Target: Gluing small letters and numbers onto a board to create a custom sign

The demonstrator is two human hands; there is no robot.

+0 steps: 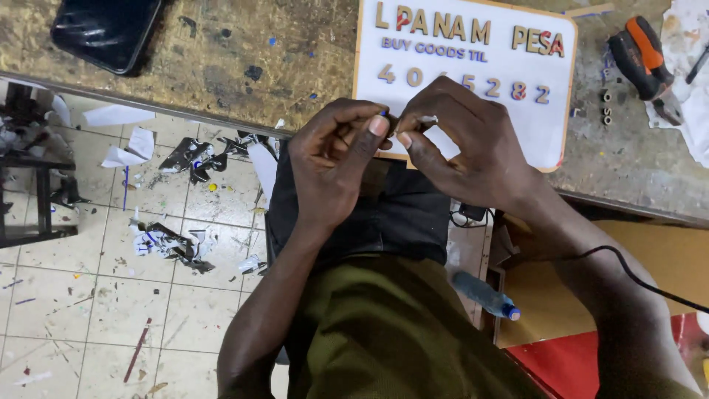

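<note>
Tiny white bit (pixel 427 119) is pinched between both hands, just above the near edge of the white sign board (pixel 546 125) on the desk (pixel 221 66). Left hand (pixel 336 159) and right hand (pixel 469 140) meet at the fingertips, thumbs pressed close. It looks thin and light, so it could slip and fall to the tiled floor (pixel 96 295), lost among paper scraps. Orange pliers (pixel 642 59) lie far right.

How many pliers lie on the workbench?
1. The orange-handled pliers lie at the bench's far right, beside the white sign board. Others may be hidden beyond the frame.
</note>
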